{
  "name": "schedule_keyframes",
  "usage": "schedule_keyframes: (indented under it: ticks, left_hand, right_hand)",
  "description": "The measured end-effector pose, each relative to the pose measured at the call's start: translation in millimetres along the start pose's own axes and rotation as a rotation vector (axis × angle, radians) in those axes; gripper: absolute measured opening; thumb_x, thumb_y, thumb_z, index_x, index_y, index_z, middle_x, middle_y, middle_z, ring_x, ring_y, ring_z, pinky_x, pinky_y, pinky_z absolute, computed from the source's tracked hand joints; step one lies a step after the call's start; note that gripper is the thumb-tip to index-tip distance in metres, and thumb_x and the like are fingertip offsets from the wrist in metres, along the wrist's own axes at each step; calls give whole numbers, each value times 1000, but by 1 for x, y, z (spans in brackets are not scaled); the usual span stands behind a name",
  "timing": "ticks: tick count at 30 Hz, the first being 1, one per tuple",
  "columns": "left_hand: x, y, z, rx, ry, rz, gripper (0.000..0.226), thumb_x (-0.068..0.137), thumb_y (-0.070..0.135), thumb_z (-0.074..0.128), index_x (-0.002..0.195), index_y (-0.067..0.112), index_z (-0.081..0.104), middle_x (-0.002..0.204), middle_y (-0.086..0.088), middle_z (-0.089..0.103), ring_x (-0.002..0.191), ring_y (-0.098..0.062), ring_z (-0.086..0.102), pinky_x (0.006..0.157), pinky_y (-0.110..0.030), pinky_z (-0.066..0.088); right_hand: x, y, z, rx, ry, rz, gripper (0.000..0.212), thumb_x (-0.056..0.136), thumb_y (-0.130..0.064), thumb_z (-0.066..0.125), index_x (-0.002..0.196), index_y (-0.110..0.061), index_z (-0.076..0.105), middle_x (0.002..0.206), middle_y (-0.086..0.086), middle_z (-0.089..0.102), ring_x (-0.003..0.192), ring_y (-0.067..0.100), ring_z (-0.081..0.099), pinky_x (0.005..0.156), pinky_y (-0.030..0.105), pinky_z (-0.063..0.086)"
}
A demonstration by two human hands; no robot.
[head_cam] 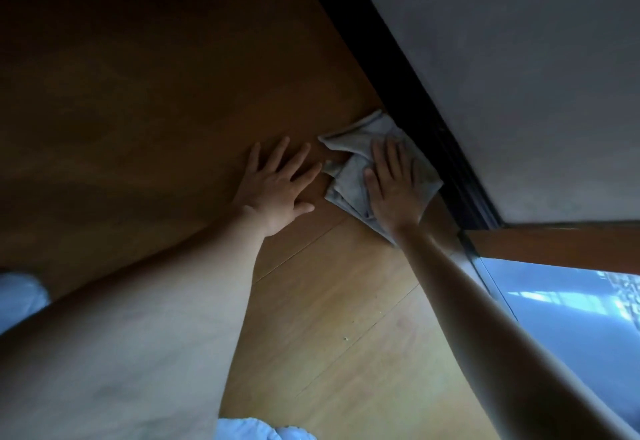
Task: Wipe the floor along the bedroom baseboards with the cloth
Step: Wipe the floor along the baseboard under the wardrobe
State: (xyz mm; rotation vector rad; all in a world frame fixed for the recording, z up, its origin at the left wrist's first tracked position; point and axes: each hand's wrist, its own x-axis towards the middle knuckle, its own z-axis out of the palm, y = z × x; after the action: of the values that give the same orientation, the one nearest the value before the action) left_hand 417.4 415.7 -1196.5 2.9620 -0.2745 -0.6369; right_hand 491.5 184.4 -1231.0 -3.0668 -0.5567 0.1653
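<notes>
Pressing flat on the grey cloth, right hand, fingers straight and together, palm down over the fabric's near half. Resting just beside it on the bare wooden floor, left hand, fingers spread and straight, gripping nothing, its fingertips close to the cloth's crumpled left edge (touching or not, cannot tell). Lying bunched and folded on the floor, the cloth, its far right edge up against the dark baseboard. Running diagonally above the baseboard, a pale grey wall. Meeting the baseboard at the right, a reddish wooden frame over a bright bluish pane. Showing at the lower left and bottom edge, bits of light blue clothing.
</notes>
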Motion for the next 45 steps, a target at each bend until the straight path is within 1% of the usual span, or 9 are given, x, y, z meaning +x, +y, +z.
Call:
schedule_keyframes:
  ticks: [7, 13, 16, 18, 22, 26, 35, 39, 45]
  left_hand:
    - [-1, -4, -1, -13, -17, 14, 72, 94, 67, 25, 152, 40, -8, 160, 5, -21, 147, -29, -20, 117, -58, -3]
    - [-1, 1, -8, 14, -60, -2, 71, 96, 65, 26, 152, 39, -8, 161, 4, -21, 147, -30, -19, 117, -59, 0]
    - [-2, 4, -9, -5, -75, -30, 67, 97, 63, 26, 153, 38, -1, 160, 5, -21, 146, -29, -21, 117, -58, -1]
    - [-2, 5, -13, -19, -87, -32, 67, 97, 62, 28, 153, 38, 2, 161, 6, -20, 147, -27, -20, 117, -57, 0]
    - [-5, 6, -17, -63, -109, -58, 71, 97, 60, 34, 152, 40, -4, 160, 8, -21, 146, -26, -21, 118, -56, -1]
    - [-2, 8, -20, -76, -129, -46, 72, 96, 60, 37, 152, 42, -3, 161, 8, -18, 146, -25, -21, 117, -56, -1]
    - [-2, 4, -9, -49, -127, -40, 72, 96, 60, 36, 153, 41, -4, 160, 9, -20, 146, -24, -22, 117, -57, 0]
    - [-1, 5, -14, -45, -159, -52, 73, 96, 60, 37, 152, 42, -7, 159, 9, -23, 145, -26, -24, 117, -58, -1]
    - [0, 6, -15, -12, -180, -54, 73, 96, 61, 35, 150, 43, -10, 158, 9, -26, 145, -26, -26, 117, -57, -2]
  right_hand:
    - [-121, 66, 6, 39, 21, 140, 57, 105, -37, 20, 149, -3, 29, 152, 21, 32, 143, 36, 27, 109, 55, 32]
    - [-27, 19, -8, 69, -57, 15, 56, 104, -41, 11, 152, -12, 15, 150, 21, 36, 140, 35, 34, 108, 52, 34]
    - [17, -11, -13, 54, -135, -46, 62, 97, -51, 2, 150, -20, 0, 159, 14, 19, 148, 29, 15, 118, 50, 16]
    - [20, -11, -10, 45, -121, -78, 64, 95, -56, -6, 150, -22, -3, 160, 12, 16, 148, 27, 11, 118, 50, 14]
    - [-25, 21, -2, 15, -38, -42, 57, 104, -43, 8, 152, -12, 13, 152, 19, 34, 142, 33, 31, 109, 50, 32]
    - [-102, 75, 17, -38, 157, 20, 53, 105, -35, 23, 147, -3, 34, 148, 26, 37, 133, 45, 39, 103, 55, 37]
    - [-70, 48, 24, -26, 149, 26, 52, 103, -30, 28, 145, 0, 38, 149, 26, 36, 136, 44, 34, 108, 57, 27]
    - [-94, 41, 10, 58, 153, 97, 58, 99, -36, 30, 147, -4, 36, 146, 25, 40, 135, 42, 36, 107, 54, 31]
    - [-90, 46, 8, 87, 113, 71, 60, 103, -41, 17, 149, -5, 30, 146, 26, 40, 134, 42, 38, 103, 57, 38]
